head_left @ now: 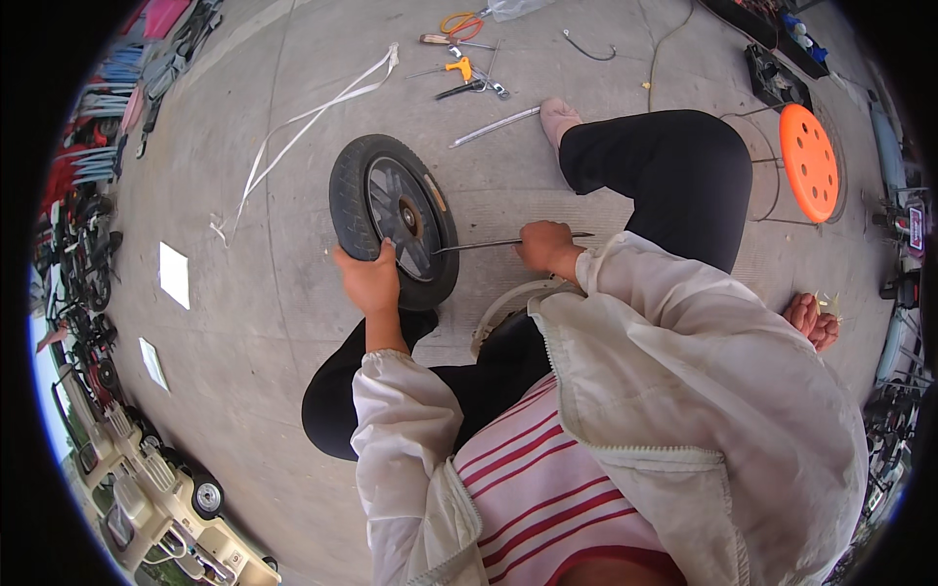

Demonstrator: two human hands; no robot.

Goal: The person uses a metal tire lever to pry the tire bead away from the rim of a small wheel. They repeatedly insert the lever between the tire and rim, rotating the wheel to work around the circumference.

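A small spoked wheel (412, 227) with a black tyre (352, 200) stands tilted on the concrete between my knees. My left hand (371, 278) grips the near left edge of the tyre, thumb on the sidewall and fingers over the tread. In my right hand (547, 246) is a thin metal tyre lever (484, 243), held about its middle in a closed fist. The lever's left end reaches the tyre's right edge beside the rim; whether it is hooked under the bead cannot be made out. Its other end sticks out past my fist.
Beyond the wheel lie a yellow-handled tool (459, 68), a screwdriver (440, 40), a metal bar (493, 128) and a white strap (313, 122). An orange round stool (809, 163) stands right. Another person's hands (813, 322) show at the right. A beige vehicle (161, 488) is lower left.
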